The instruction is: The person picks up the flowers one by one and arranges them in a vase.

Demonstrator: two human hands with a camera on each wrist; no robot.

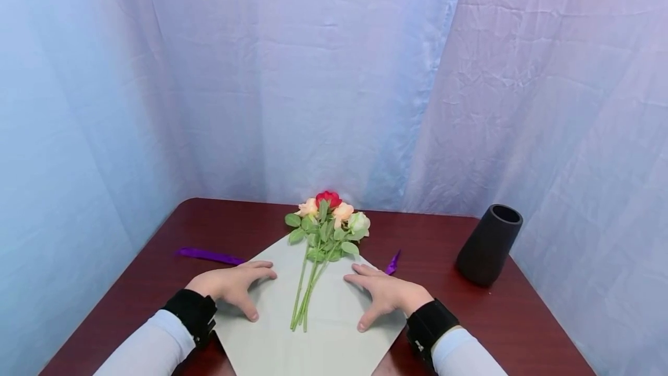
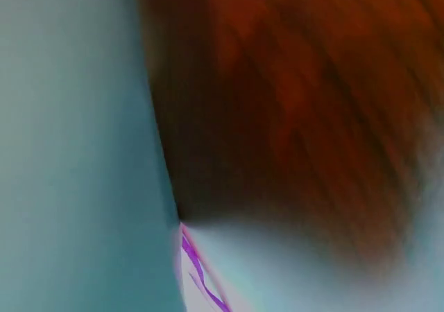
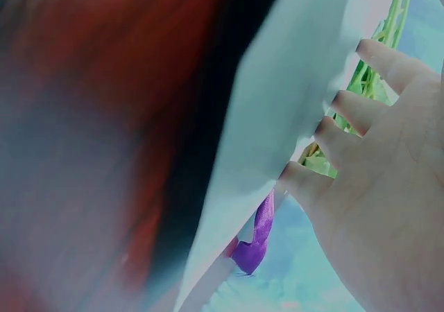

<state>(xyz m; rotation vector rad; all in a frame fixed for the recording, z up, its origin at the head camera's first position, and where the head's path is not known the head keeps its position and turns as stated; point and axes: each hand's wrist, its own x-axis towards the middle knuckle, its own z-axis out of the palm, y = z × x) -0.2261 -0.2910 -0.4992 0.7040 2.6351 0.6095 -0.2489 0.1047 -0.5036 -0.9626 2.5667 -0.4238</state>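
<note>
A pale grey-green sheet of wrapping paper [image 1: 292,355] lies with one corner pointing to the back. On it rests a bunch of roses [image 1: 326,228], red, peach and whitish, their green stems [image 1: 308,295] towards the person. My left hand [image 1: 232,286] is on the paper's left part, fingers spread and holding nothing. On the other side my right hand [image 1: 385,295] spreads its fingers over the paper; in the right wrist view its fingertips [image 3: 295,170] touch the sheet. A purple ribbon [image 1: 209,256] shows past both side edges, its middle hidden by the paper. The left wrist view shows no hand clearly.
A black vase [image 1: 485,248] stands at the right of the dark red-brown table [image 1: 522,318]. Pale blue curtains [image 1: 323,86] hang behind the table and along its sides.
</note>
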